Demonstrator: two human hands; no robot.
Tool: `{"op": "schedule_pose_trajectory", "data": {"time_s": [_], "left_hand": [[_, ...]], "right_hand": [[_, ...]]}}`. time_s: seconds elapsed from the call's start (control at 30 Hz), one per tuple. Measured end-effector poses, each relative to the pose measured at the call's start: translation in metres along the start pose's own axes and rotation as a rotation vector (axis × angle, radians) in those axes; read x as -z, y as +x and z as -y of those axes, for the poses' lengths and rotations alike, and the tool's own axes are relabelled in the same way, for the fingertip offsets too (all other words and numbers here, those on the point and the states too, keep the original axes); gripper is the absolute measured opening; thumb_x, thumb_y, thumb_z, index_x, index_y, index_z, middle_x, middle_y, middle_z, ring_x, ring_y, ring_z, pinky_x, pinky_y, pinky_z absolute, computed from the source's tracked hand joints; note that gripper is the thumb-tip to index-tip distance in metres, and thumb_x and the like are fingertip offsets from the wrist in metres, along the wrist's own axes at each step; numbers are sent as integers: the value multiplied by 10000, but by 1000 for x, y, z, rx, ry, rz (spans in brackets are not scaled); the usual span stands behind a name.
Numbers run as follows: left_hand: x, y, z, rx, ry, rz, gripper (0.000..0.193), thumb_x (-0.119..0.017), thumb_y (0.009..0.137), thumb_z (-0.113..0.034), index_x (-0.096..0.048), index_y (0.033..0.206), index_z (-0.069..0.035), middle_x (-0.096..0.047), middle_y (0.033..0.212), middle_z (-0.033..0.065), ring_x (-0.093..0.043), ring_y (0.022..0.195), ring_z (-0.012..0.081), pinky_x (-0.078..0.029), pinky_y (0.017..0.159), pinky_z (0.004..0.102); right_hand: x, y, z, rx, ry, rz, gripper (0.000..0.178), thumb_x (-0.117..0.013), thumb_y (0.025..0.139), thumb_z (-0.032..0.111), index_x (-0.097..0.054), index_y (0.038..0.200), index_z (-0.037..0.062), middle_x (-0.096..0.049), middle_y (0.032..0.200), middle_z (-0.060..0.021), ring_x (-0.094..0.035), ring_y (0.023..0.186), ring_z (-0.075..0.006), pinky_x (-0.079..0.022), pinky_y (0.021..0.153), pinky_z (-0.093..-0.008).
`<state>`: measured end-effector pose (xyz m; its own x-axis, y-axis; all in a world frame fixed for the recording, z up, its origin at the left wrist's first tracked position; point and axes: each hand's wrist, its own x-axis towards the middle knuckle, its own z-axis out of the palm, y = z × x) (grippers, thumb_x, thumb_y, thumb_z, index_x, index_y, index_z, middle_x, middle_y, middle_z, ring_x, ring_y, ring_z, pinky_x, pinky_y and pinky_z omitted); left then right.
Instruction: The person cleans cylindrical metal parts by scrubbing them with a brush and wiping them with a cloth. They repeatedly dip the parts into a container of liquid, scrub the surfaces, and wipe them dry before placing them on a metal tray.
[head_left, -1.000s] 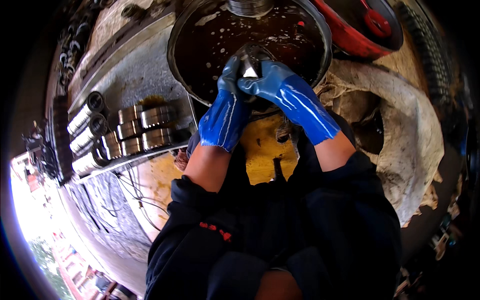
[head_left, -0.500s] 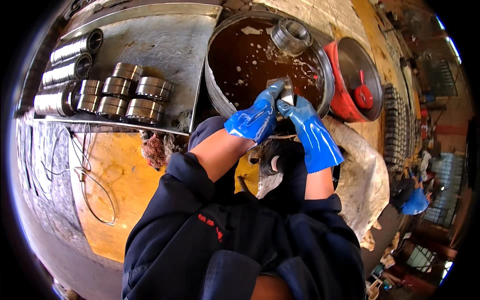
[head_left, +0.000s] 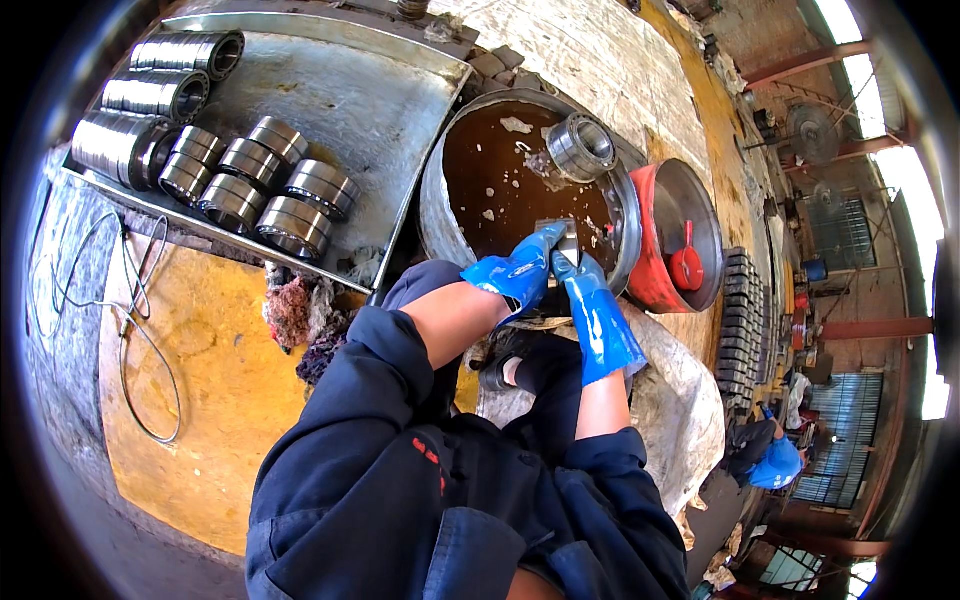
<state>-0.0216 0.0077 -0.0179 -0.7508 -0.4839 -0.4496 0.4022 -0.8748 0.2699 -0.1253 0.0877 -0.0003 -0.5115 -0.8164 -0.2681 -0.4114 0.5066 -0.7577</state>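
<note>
My left hand (head_left: 522,266) and my right hand (head_left: 592,310), both in blue rubber gloves, are closed on a shiny metal ring (head_left: 567,241). They hold it over the near edge of a round metal tub (head_left: 436,205) of brown liquid. The gloves cover much of the ring. At the tub's far right side, a thick roller bearing (head_left: 581,148) sits tilted, its bore turned to the right. Pale foam patches float on the liquid.
To the left, a metal tray (head_left: 330,75) bears several bearings and steel rings (head_left: 298,225). A red bucket (head_left: 655,255) with a red scoop (head_left: 687,268) stands right of the tub. Rags (head_left: 288,312) and a looped cable (head_left: 125,318) lie at left. Another person (head_left: 775,465) is far right.
The whole view has shifted and turned, so the tub and bucket appear lower and the tray tilted. Both hands stay on the ring near the tub's near edge.
</note>
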Motion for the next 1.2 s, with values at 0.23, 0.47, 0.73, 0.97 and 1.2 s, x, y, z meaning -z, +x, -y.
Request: {"op": "schedule_pose_trajectory", "data": {"time_s": [0.23,0.47,0.73,0.97,1.2], "left_hand": [[-1,-7,-4,21,71,26,308,-555,1011,-391,-659,1104,-117,-707,962,91,-676,830,209,-540,798,351],[2,6,2,23,10,9,290,-551,1014,-380,-639,1115,-123,-704,970,93,-685,830,216,-554,810,361],[11,14,3,4,-24,16,289,-547,1016,-371,-634,1113,-113,-698,960,97,-681,815,218,-562,786,370],[5,6,0,13,15,12,292,-554,1013,-373,-642,1101,-109,-695,961,90,-672,824,206,-549,795,348],[2,-3,-6,23,41,24,291,-552,1016,-373,-643,1100,-111,-695,984,92,-667,873,204,-530,853,348]], "right_hand": [[-1,15,-24,-13,-30,-41,482,-750,892,394,-677,1177,12,-724,978,-93,-655,880,-166,-525,789,-345],[-6,7,-10,-2,-64,-56,382,-672,967,387,-683,1136,45,-662,931,-6,-574,823,-127,-492,750,-313],[-11,7,1,-20,-213,-72,418,-685,947,416,-687,1109,31,-678,941,-22,-592,837,-145,-500,767,-336],[-7,8,-13,16,-121,-74,417,-690,949,407,-686,1120,27,-682,948,-27,-595,842,-143,-501,771,-329],[-9,8,-9,31,-87,-106,465,-760,879,381,-686,1136,0,-733,984,-130,-694,888,-209,-549,789,-368]]}}
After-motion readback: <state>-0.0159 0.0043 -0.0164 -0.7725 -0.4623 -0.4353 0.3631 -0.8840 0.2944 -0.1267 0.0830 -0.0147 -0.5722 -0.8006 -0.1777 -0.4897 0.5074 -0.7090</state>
